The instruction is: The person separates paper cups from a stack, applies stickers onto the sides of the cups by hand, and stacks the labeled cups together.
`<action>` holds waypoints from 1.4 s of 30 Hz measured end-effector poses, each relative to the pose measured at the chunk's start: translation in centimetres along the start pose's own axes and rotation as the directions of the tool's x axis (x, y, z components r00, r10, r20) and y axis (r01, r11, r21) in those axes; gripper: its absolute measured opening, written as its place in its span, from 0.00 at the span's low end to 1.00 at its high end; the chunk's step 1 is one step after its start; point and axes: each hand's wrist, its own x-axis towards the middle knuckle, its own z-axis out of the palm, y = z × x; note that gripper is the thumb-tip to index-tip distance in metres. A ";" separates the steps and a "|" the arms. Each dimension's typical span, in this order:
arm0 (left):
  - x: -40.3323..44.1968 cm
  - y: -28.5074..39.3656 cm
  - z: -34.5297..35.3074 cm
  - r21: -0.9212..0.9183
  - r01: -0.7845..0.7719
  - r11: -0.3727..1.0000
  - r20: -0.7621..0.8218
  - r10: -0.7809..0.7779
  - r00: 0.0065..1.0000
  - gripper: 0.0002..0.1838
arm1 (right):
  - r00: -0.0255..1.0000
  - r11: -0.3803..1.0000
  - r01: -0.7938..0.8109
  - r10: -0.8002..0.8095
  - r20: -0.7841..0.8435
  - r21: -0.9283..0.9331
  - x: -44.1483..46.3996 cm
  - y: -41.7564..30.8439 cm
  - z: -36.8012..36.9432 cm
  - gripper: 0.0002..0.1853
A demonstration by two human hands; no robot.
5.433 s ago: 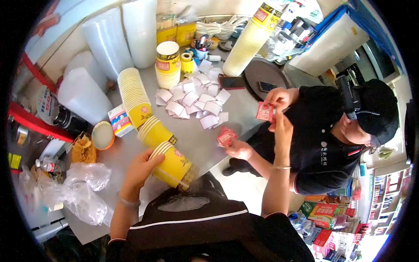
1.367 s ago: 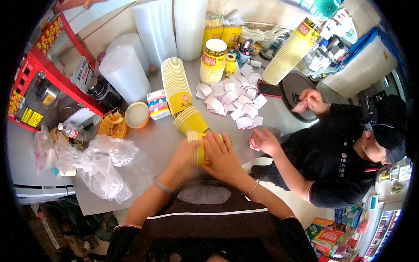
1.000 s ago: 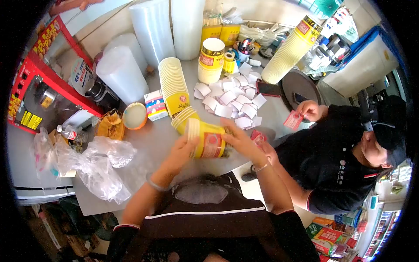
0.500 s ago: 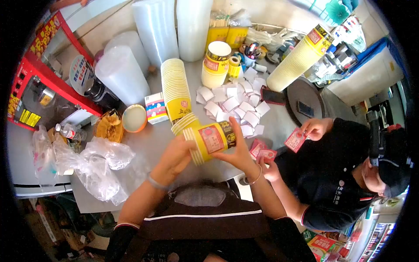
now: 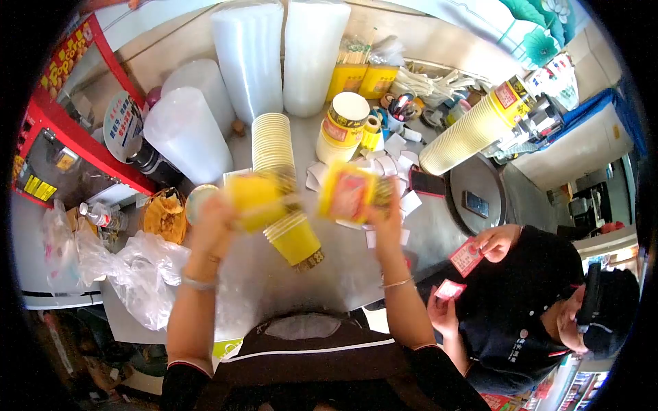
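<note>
My left hand (image 5: pixel 214 220) is closed round a yellow paper cup (image 5: pixel 255 202), both smeared by motion. My right hand (image 5: pixel 386 216) grips another yellow paper cup (image 5: pixel 347 193) with a red label, held apart from the first. Between them, a short stack of yellow cups (image 5: pixel 295 241) lies tilted on the metal table. Behind it stands a taller stack of cups (image 5: pixel 272 140), partly covered by the cup in my left hand. A short upright stack of labelled cups (image 5: pixel 340 130) is further back, beside scattered white paper cards (image 5: pixel 373 238) partly hidden by my right hand and its cup.
To the right, a co-worker (image 5: pixel 528 301) holds red cards (image 5: pixel 466 257) in both hands. A leaning tall cup stack (image 5: pixel 473 130), a dark phone (image 5: pixel 426 182) and a round dark tray (image 5: pixel 504 181) are back right. Plastic bags (image 5: pixel 140 274) and a red popcorn machine (image 5: pixel 75 144) are left.
My hands have moved apart, each now with a cup; before, both were at one short labelled stack. The short tilted stack now shows fully between them. The co-worker's cards have shifted slightly.
</note>
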 end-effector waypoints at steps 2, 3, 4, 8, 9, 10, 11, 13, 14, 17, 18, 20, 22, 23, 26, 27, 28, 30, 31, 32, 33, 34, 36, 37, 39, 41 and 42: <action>-0.4 5.1 -1.0 -0.275 -0.059 0.960 0.003 0.062 0.998 0.23 | 0.958 0.960 0.250 -0.264 -0.109 -0.122 4.4 -3.1 -0.6 0.46; -0.1 5.4 -1.8 -0.268 -0.059 0.962 -0.042 0.050 0.998 0.22 | 0.886 0.808 0.396 -0.461 -0.052 -0.436 6.7 -5.4 -0.3 0.45; 0.0 5.5 -2.5 -0.260 -0.056 0.964 -0.089 0.034 0.995 0.22 | 0.789 0.544 0.481 -0.611 0.068 -0.688 9.1 -7.4 0.5 0.44; -1.4 5.5 -1.2 0.065 0.035 0.997 -0.057 -0.031 0.998 0.22 | 0.756 0.194 0.533 -0.545 0.362 -0.823 18.5 -6.2 4.9 0.40; -1.7 4.8 -0.9 0.142 0.051 0.989 -0.049 -0.045 0.998 0.22 | 0.803 0.196 0.527 -0.433 0.410 -0.827 20.0 -4.5 5.5 0.40; -2.3 5.0 -0.4 0.195 0.089 0.977 -0.011 -0.088 0.996 0.21 | 0.843 0.192 0.508 -0.312 0.439 -0.840 20.6 -3.2 5.8 0.39; -3.0 5.8 0.4 0.249 0.124 0.961 0.041 -0.138 0.990 0.19 | 0.750 0.100 0.528 -0.521 0.408 -0.843 19.8 -2.3 6.1 0.37; -3.6 4.5 1.4 0.250 0.178 0.952 0.129 -0.215 0.968 0.17 | 0.620 0.177 0.567 -0.734 0.276 -0.804 16.0 -1.2 7.2 0.30; -4.0 3.0 1.1 0.202 0.207 0.957 0.161 -0.241 0.957 0.16 | 0.633 0.348 0.600 -0.757 0.162 -0.720 12.6 -1.4 7.1 0.25; -4.7 1.6 2.6 0.075 0.311 0.947 0.216 -0.320 0.923 0.16 | 0.844 0.787 0.484 -0.535 -0.032 -0.384 -0.7 -5.3 3.8 0.10; -5.2 1.4 3.1 0.034 0.348 0.937 0.218 -0.347 0.912 0.16 | 0.781 0.712 0.497 -0.617 -0.102 -0.497 -3.8 -5.1 1.6 0.09; -5.6 0.8 3.7 0.014 0.366 0.931 0.275 -0.355 0.893 0.16 | 0.802 0.878 0.290 -0.440 -0.405 -0.380 -9.2 -6.1 -3.3 0.07; -6.4 0.6 5.0 -0.039 0.374 0.927 0.283 -0.349 0.893 0.16 | 0.688 0.851 0.140 -0.451 -0.568 -0.506 -11.9 -8.8 -8.2 0.03; -6.5 0.0 5.3 -0.058 0.381 0.923 0.290 -0.349 0.891 0.17 | 0.662 0.754 0.094 -0.535 -0.526 -0.650 -12.1 -10.1 -10.0 0.04; -7.1 -1.5 6.4 -0.070 0.395 0.916 0.293 -0.359 0.886 0.17 | 0.736 0.768 -0.262 -0.232 -0.636 -0.584 -12.0 -9.8 -14.9 0.14; -7.5 -1.3 7.2 -0.052 0.388 0.920 0.284 -0.359 0.889 0.18 | 0.740 0.833 -0.271 -0.140 -0.658 -0.482 -11.7 -9.4 -16.5 0.14; -7.6 -1.8 7.4 -0.053 0.379 0.924 0.313 -0.345 0.885 0.18 | 0.747 0.885 -0.285 -0.036 -0.664 -0.368 -11.3 -8.9 -17.4 0.14; -8.1 -2.1 7.2 -0.046 0.367 0.929 0.370 -0.325 0.870 0.19 | 0.783 0.953 -0.218 0.042 -0.621 -0.210 -11.0 -9.8 -16.5 0.12; -8.5 -1.9 7.4 -0.038 0.368 0.929 0.409 -0.322 0.854 0.19 | 0.786 0.974 -0.200 0.094 -0.611 -0.107 -11.0 -9.6 -16.6 0.10; -9.0 -1.7 7.3 -0.029 0.368 0.929 0.455 -0.316 0.832 0.20 | 0.802 0.975 -0.202 0.112 -0.587 -0.089 -11.3 -9.4 -16.9 0.08; -9.7 -1.5 7.2 -0.032 0.372 0.928 0.446 -0.320 0.836 0.20 | 0.802 0.984 -0.175 0.122 -0.584 -0.034 -11.8 -9.5 -15.9 0.07; -10.2 -1.3 7.1 -0.037 0.379 0.925 0.440 -0.325 0.837 0.19 | 0.802 0.989 -0.149 0.132 -0.583 0.019 -12.5 -9.6 -15.0 0.07; -11.0 -1.4 6.6 -0.028 0.377 0.926 0.434 -0.328 0.839 0.20 | 0.852 0.978 -0.197 0.202 -0.483 0.061 -13.8 -7.3 -15.4 0.06; -11.2 -1.9 6.3 -0.013 0.366 0.931 0.435 -0.324 0.840 0.20 | 0.873 0.976 -0.183 0.218 -0.436 0.122 -14.6 -6.4 -13.8 0.06; -11.5 -2.1 6.1 -0.054 0.387 0.920 0.440 -0.326 0.837 0.21 | 0.947 0.940 -0.119 0.204 -0.250 0.319 -16.4 -4.6 -10.2 0.07; -11.7 -1.8 6.1 -0.173 0.447 0.878 0.448 -0.334 0.829 0.21 | 0.982 0.838 -0.060 0.148 -0.119 0.543 -17.3 -5.8 -5.5 0.12; -11.9 -1.5 5.9 -0.260 0.474 0.841 0.471 -0.318 0.823 0.22 | 0.972 0.783 -0.007 0.152 -0.181 0.622 -17.1 -7.7 -2.5 0.15</action>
